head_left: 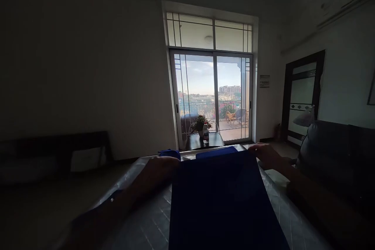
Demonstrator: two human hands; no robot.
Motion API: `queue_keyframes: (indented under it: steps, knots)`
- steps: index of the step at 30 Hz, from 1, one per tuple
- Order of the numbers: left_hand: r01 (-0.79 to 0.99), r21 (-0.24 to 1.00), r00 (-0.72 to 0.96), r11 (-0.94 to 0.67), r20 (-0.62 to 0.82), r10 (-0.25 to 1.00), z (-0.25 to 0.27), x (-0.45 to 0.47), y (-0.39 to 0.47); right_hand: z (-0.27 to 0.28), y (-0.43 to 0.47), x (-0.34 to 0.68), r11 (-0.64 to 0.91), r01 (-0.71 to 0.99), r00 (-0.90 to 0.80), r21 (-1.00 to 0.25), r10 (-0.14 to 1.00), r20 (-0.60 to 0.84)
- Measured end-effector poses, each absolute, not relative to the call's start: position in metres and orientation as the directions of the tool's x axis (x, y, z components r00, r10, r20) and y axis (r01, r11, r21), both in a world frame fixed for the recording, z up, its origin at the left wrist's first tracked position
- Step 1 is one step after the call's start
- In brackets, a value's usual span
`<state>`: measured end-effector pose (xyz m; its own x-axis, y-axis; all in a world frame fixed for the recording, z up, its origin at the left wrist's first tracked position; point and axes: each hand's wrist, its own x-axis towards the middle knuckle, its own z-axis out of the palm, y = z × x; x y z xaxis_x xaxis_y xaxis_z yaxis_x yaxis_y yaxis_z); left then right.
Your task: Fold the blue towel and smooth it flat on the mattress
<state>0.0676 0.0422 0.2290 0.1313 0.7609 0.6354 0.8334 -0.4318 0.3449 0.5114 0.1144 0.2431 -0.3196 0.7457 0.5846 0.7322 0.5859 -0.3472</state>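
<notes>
A dark blue cloth (219,199) is stretched between my two hands and hangs down towards me over a pale, shiny table cover. My left hand (164,163) is closed at the cloth's upper left edge, its fingertips partly hidden. At the upper right corner, my right hand (263,153) pinches the cloth between fingers and thumb. Just beyond my left hand lies a bunched piece of blue fabric (170,153). More blue fabric (218,151) shows behind the cloth's top edge; I cannot tell whether it is part of the same piece.
The pale table cover (146,215) spreads under both arms. Beyond it stand a dark chair (215,140), a plastic bottle (206,134) and a potted plant (200,122), before a sliding glass door (199,86). A dark leather sofa (334,156) is at the right. The room is dim.
</notes>
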Motion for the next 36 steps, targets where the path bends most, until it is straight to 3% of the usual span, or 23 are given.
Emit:
queue_keyframes:
  steps: [5,9,16,19,23,30,36]
  knots:
    - [0.795,0.424,-0.086,-0.434,0.787,0.611,0.298,0.090,0.123,0.303,0.199,0.500,0.561,0.775,-0.144,-0.291,0.605,0.783]
    - [0.756,0.486,-0.205,-0.437,0.811,0.548,0.259,0.104,0.167,0.287,0.245,0.501,0.568,0.745,-0.088,-0.350,0.603,0.793]
    - [0.795,0.375,0.066,-0.476,0.727,0.683,0.069,0.131,0.190,0.112,0.269,0.512,0.425,0.765,-0.050,-0.484,0.788,0.614]
    - [0.866,0.256,0.182,-0.429,0.639,0.747,0.018,0.132,0.186,0.050,0.264,0.518,0.389,0.767,-0.058,-0.510,0.834,0.548]
    - [0.909,0.168,0.210,-0.382,0.606,0.767,0.007,0.130,0.183,0.015,0.266,0.526,0.364,0.764,-0.045,-0.532,0.853,0.519]
    - [0.932,0.100,0.209,-0.347,0.635,0.744,0.015,0.137,0.179,0.011,0.271,0.530,0.341,0.785,-0.062,-0.518,0.874,0.482]
    - [0.949,0.049,0.230,-0.312,0.569,0.789,0.015,0.140,0.183,0.006,0.275,0.530,0.446,0.735,-0.197,-0.511,0.861,0.469]
